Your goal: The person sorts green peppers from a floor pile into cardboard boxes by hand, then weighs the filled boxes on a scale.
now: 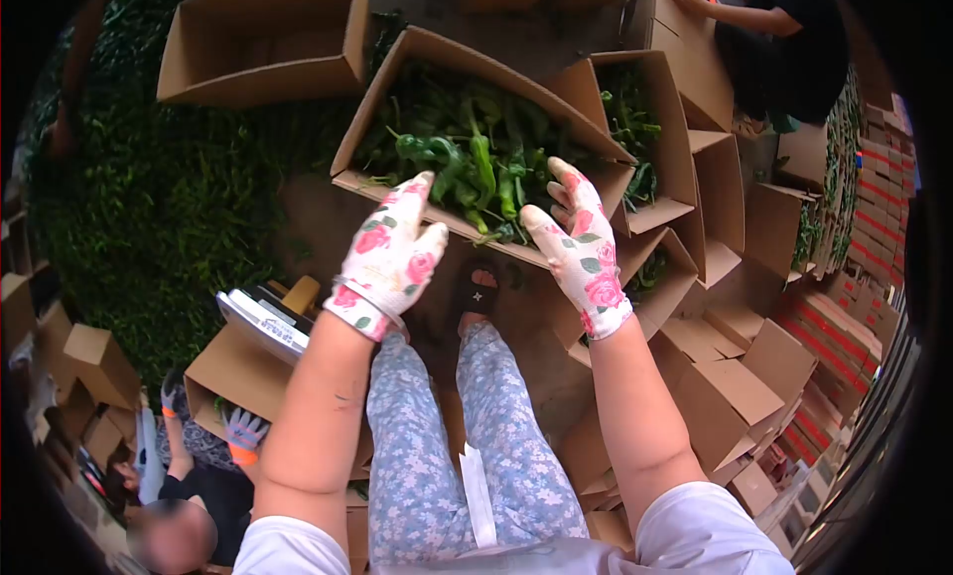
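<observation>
A cardboard box (596,136) full of long green peppers (481,168) stands in front of me, its top open. Over its near left edge is my left hand (392,247) in a white glove printed with pink roses, thumb and fingers apart, holding nothing. My right hand (586,252), gloved to match, is at the near right edge with its fingers spread and nothing in them. The brightest peppers lie heaped between the two hands, close to the fingertips. One curled pepper (437,156) rests just beyond my left fingertips.
A large pile of green peppers (169,188) covers the floor at left. Other cardboard boxes (263,78) stand around, some holding peppers. A scale (263,322) sits beside my left forearm. Co-workers are at lower left (223,496) and upper right (794,49). Stacked cartons (879,193) line the right.
</observation>
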Demonstrator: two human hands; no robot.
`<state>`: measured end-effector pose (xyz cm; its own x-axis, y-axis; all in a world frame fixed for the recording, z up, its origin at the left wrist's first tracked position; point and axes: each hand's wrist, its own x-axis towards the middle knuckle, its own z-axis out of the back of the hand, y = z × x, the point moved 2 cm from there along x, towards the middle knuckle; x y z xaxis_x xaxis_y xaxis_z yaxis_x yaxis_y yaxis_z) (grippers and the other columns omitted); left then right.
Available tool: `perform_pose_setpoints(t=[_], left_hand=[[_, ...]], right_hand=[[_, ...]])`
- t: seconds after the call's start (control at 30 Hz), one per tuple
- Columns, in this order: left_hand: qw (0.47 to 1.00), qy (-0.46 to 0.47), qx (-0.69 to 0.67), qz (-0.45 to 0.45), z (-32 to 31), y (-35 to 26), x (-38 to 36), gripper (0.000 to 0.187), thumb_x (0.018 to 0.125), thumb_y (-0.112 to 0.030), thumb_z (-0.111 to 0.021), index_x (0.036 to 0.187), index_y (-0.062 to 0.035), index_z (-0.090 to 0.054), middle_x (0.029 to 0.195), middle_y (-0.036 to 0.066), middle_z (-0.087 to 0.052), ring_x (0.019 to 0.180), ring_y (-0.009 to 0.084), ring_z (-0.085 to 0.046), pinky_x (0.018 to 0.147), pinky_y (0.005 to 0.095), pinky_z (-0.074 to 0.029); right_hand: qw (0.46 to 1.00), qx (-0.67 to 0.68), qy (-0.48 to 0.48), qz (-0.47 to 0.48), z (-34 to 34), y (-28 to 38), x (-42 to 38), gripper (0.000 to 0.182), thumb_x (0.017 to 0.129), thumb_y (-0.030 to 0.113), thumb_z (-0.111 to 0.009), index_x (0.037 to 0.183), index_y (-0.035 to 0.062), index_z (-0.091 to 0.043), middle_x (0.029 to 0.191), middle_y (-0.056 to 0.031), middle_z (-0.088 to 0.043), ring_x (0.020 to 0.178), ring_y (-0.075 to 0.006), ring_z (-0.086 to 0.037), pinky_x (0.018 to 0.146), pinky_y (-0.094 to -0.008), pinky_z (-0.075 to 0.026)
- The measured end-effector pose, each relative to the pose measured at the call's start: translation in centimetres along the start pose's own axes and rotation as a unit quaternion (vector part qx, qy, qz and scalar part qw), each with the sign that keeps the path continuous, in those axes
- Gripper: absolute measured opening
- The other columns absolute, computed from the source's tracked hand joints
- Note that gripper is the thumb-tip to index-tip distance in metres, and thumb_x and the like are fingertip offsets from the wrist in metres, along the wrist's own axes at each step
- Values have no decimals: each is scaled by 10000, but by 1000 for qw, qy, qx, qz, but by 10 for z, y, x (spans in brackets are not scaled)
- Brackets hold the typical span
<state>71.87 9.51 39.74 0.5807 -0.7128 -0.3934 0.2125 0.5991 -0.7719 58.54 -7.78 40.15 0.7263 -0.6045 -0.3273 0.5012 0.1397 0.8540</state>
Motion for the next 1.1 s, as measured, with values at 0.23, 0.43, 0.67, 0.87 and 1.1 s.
perform_pose_setpoints(t=[0.23, 0.43, 0.67, 0.87, 1.1], left_hand=[[933, -218, 282, -37, 59, 33, 64, 488, 832, -261, -647, 1239, -39, -495, 1176, 168, -536, 1077, 290, -541, 912, 372, -443], [820, -288, -431, 242, 77, 188, 101, 500, 927, -432, -506, 1237, -40, -507, 1081, 159, -615, 852, 225, -632, 666, 320, -512], [882, 69, 383, 267, 33, 298, 64, 409, 834, -226, -550, 1235, -146, -528, 1280, 120, -500, 1158, 315, -511, 967, 392, -428], [891, 83, 413, 167, -23, 397, 132, 507, 844, -65, -458, 1342, -143, -410, 1389, 112, -405, 1262, 304, -424, 977, 391, -429], [859, -23, 503, 97, -54, 451, 158, 522, 850, -89, -464, 1354, -213, -409, 1209, 79, -502, 1147, 260, -491, 888, 372, -446]], right_hand=[[975, -82, -135, -156, 67, -110, -42, 482, 864, 254, -629, 1242, -11, -489, 1174, -162, -545, 1036, -262, -571, 900, -350, -458], [970, -165, -95, -154, 49, -119, -6, 662, 864, 381, -619, 1316, -56, -413, 1313, -234, -474, 1201, -351, -481, 1000, -368, -379], [945, 96, -242, -199, 47, -161, -16, 635, 940, 417, -470, 1358, -49, -358, 1349, -221, -439, 1241, -287, -445, 1041, -341, -336], [868, 101, -350, -338, 44, -152, -73, 612, 956, 472, -370, 1381, 32, -357, 1405, -118, -400, 1258, -253, -415, 991, -306, -364], [959, -23, -184, -212, 41, -178, -130, 462, 981, 306, -415, 1338, 14, -389, 1212, -168, -545, 999, -235, -590, 803, -322, -508]])
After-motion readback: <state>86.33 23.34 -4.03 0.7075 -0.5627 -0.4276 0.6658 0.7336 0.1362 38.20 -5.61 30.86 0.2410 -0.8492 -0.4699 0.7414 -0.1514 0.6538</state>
